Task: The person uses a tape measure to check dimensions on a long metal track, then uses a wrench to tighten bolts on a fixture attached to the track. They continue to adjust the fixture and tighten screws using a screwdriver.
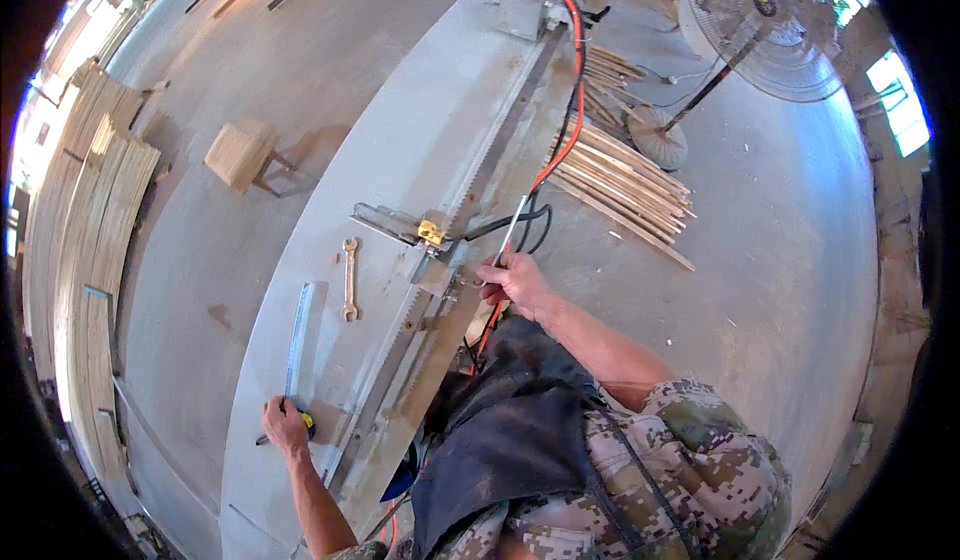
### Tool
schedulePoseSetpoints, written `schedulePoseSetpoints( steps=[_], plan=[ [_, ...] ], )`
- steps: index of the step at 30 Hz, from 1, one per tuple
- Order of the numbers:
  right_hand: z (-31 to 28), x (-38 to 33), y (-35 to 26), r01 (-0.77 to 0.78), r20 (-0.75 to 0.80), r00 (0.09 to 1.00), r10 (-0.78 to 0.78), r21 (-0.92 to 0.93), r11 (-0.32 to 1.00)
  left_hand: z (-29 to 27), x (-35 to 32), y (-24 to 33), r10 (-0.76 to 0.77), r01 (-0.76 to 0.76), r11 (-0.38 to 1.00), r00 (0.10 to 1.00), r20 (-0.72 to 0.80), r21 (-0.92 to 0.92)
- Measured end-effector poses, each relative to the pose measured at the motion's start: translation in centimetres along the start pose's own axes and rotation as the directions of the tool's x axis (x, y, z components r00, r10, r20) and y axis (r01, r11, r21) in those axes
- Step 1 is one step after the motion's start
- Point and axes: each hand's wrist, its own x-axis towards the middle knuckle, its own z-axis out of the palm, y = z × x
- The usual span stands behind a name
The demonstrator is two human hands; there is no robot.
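Observation:
My left hand (pixel 286 426) is closed around a yellow-and-black tape measure (pixel 309 424) at the near left of the long pale worktable (pixel 270 360). Its bluish-white blade (pixel 299 335) stretches out away from me over the tabletop. To the right, my right hand (pixel 513 282) pinches a slim, light-coloured rod (pixel 515 226) that points up and away; its exact kind does not show. This hand is beside the table's near edge, close to a metal block (pixel 434 278) on the toothed rail (pixel 470 200). A double open-ended spanner (pixel 350 280) lies between my hands.
A yellow-topped fitting (pixel 431 233) sits on the rail. Orange and black cables (pixel 574 120) run beyond my right hand. Wooden strips (pixel 625 190) and a pedestal fan (pixel 762 5) stand at the right. A wooden stool (pixel 240 156) and stacked boards (pixel 90 230) are at the left.

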Motion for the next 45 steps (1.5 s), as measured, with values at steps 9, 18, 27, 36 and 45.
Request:
schedulePoseSetpoints(
  steps=[9,18,27,36,45],
  plan=[
    [-1.3,-3.4,2.0,0.175,-0.017,0.984,-0.178,-0.127,0.976,-2.0,0.0,10.6,-0.087,-0.044,0.883,0.963,-0.255,-0.467],
    [1.9,-3.1,3.6,0.449,0.094,0.884,-0.457,-0.443,0.776,2.5,-4.0,29.1,0.245,0.322,0.678,0.748,0.617,-0.66],
    [3.2,-4.4,3.4,0.663,0.238,0.632,-0.738,-0.659,0.356,10.2,-6.6,30.7,0.411,0.87,-0.186,0.491,0.768,-0.457],
    [3.5,-5.3,2.6,0.676,0.362,0.616,-0.699,-0.699,0.233,12.1,-7.2,31.2,0.421,0.847,-0.352,0.524,0.74,-0.399],
    [4.5,-6.2,1.8,0.64,0.413,0.639,-0.649,-0.754,0.15,13.9,-7.4,31.2,0.387,0.829,-0.414,0.533,0.752,-0.375]
  ],
)
